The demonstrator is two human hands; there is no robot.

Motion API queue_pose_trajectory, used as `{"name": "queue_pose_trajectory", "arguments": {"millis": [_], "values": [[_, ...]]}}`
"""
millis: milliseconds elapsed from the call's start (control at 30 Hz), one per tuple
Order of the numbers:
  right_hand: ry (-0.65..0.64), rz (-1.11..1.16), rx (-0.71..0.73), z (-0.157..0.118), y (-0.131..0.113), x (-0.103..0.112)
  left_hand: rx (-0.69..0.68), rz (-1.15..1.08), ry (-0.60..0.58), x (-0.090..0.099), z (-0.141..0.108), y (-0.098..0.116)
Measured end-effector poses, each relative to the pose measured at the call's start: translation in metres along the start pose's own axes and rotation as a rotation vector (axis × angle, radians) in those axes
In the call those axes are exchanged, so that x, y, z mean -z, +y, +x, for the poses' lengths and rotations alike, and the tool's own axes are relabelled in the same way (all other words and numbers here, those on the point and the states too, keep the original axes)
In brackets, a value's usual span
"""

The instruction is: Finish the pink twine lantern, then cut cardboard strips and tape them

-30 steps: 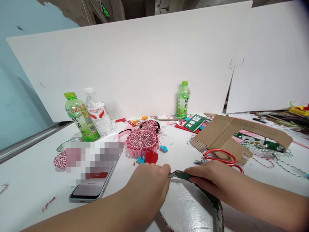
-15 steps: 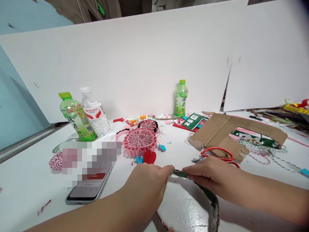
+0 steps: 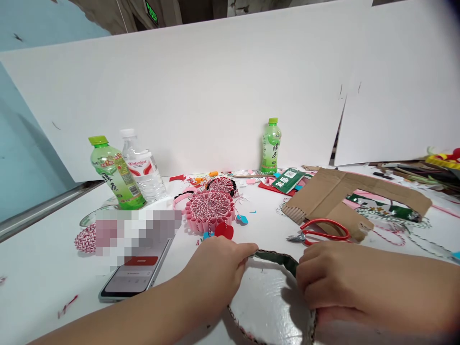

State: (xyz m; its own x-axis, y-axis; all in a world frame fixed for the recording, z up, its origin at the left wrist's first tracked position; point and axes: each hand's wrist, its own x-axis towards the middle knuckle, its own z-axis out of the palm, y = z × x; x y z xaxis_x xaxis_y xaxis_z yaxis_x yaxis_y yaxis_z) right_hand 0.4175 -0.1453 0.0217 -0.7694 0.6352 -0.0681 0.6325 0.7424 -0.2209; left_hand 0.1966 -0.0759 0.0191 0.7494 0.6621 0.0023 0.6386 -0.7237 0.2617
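Observation:
A strip of corrugated cardboard (image 3: 275, 257), dark green on its inner face, stands on edge and curves into a ring at the front of the table. My left hand (image 3: 219, 268) pinches its far left part between thumb and fingers. Curled over the right side of the strip is my right hand (image 3: 330, 278), its fingertips partly hidden. A glossy white surface shows inside the curve. Just beyond my right hand lie red-handled scissors (image 3: 323, 230). Past my left hand sits a pink fluted disc topped with red-and-white twine (image 3: 210, 208), beside a red paper circle (image 3: 224, 231).
Two bottles, a green tea bottle (image 3: 117, 175) and a water bottle (image 3: 143, 167), stand at left near a phone (image 3: 132, 275). Another green bottle (image 3: 271, 146) is by the white back panel (image 3: 215, 96). Cut brown cardboard (image 3: 319, 191) and twine lie at right.
My right hand has slid along the strip to the right and nearer to me, its fingers now more curled. More of the strip's far edge shows. My left hand keeps its pinch.

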Motion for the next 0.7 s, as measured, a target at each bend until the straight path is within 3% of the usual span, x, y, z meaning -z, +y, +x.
{"name": "queue_pose_trajectory", "arguments": {"millis": [433, 600, 700], "values": [[-0.032, 0.145, 0.007, 0.0, 0.004, 0.003, 0.063, 0.085, -0.027, 0.001, -0.001, 0.003], [0.019, 0.028, -0.075, 0.002, -0.003, 0.001, 0.122, 0.197, -0.04, 0.001, -0.002, 0.009], [0.136, -0.156, 0.01, 0.006, -0.011, -0.014, 0.139, 0.255, -0.048, 0.0, -0.002, 0.011]]}}
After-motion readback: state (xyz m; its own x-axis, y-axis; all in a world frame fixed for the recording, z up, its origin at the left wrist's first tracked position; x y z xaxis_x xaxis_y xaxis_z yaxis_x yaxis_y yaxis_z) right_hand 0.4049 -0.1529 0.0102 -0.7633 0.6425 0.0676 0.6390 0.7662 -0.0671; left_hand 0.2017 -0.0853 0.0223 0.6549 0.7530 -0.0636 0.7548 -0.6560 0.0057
